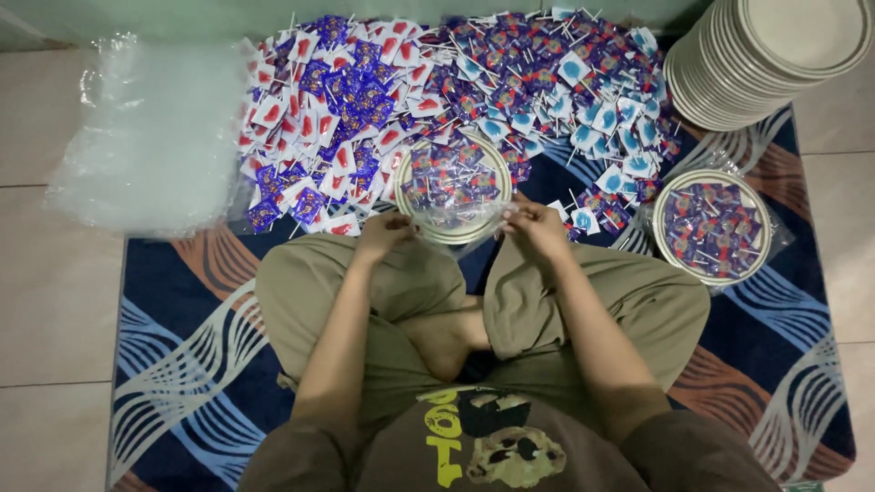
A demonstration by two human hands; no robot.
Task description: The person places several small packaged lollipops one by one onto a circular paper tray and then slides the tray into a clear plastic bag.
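While I sit cross-legged on the rug (210, 328), my left hand (385, 233) and right hand (536, 228) meet at the near rim of a plate (453, 189) that lies on the rug just past my knees. That plate is heaped with wrapped lollipops and sits inside a clear bag (453, 239); the fingers (401, 221) of my left hand are pinched together on the bag's edge at the left, and the fingers of my right are clamped on the same edge at the right, so the plastic is stretched between them. Beyond the plate spreads a big pile of lollipops (437, 91) in blue, white and red wrappers, sticks poking out in all directions, reaching to the wall. To my right, well apart from my hands, lies a second plate (711, 228) of lollipops, already wrapped in clear plastic. Behind it, in the far right corner, stands a tall stack of plates (766, 59), leaning a little. On the tiled floor at my far left lies a heap of clear bags (150, 132).
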